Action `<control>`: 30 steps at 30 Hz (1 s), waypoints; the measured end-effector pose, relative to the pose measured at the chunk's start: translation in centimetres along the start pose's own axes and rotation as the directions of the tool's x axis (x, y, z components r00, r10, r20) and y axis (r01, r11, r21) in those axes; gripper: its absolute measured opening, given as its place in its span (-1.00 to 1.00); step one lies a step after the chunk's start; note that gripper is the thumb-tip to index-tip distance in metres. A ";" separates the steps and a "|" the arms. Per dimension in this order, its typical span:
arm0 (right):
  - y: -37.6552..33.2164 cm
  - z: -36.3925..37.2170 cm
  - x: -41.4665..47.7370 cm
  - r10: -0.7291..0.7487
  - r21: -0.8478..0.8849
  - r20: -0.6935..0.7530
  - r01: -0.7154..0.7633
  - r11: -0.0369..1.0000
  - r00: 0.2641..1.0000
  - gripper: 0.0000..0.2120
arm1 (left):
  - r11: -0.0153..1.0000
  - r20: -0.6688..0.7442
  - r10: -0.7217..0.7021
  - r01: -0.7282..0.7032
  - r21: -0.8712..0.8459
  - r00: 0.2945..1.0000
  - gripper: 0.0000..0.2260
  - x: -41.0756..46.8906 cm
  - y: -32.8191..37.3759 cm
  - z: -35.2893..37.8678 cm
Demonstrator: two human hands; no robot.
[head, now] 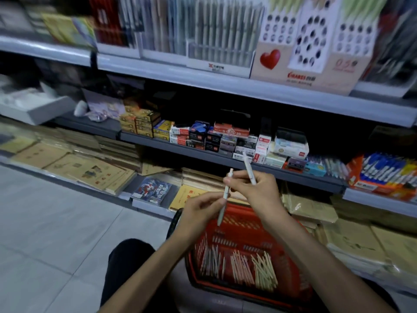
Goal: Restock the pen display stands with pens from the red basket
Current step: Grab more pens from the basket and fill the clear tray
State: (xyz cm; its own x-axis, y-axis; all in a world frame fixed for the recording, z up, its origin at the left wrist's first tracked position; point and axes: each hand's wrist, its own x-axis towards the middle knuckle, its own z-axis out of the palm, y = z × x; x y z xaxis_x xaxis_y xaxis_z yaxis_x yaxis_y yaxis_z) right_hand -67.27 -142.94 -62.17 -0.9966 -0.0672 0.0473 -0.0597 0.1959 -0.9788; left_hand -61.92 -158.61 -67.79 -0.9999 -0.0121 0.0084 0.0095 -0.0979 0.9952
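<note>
Now my left hand point(198, 211) and right hand point(255, 188) each pinch a light, stiff, slick pen point(224, 195), best gripped mid-barrel.

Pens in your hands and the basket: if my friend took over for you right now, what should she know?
Left hand: pinching one white pen, roughly upright, over the basket.
Right hand: holding a second white pen, its top tilted left, and touching the first one near its top.
Red basket: on the floor below both hands, with three loose bunches of pens inside.
Display stand with the red heart: on the top shelf, many holes look empty.
Done: two pens picked up.
Left: slot these in, then keep restocking from the basket.
</note>
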 end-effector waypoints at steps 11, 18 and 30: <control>-16.5 1.8 9.4 -0.351 0.021 -0.098 0.354 0.935 0.931 -0.91 | 0.907 -0.039 0.373 -0.356 0.225 0.927 -0.86 11.2 15.5 -5.0; -23.7 3.6 14.1 -0.552 -0.195 -0.059 0.533 0.823 0.832 -0.90 | 0.845 -0.183 0.473 -0.386 0.369 0.862 -0.95 17.1 22.2 -7.0; -30.5 5.5 24.4 -0.564 -0.259 -0.238 0.508 0.821 0.791 -0.84 | 0.774 -0.342 0.548 -0.308 0.554 0.763 -0.85 27.5 30.6 -7.2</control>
State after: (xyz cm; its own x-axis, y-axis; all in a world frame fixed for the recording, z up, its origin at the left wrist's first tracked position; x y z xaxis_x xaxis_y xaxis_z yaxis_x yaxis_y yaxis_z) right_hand -89.47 -155.96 -32.26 -0.7677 0.0688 0.6371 -0.5703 0.3799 -0.7283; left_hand -89.00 -169.14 -37.80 -0.7540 -0.4034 0.5184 0.3087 0.4789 0.8218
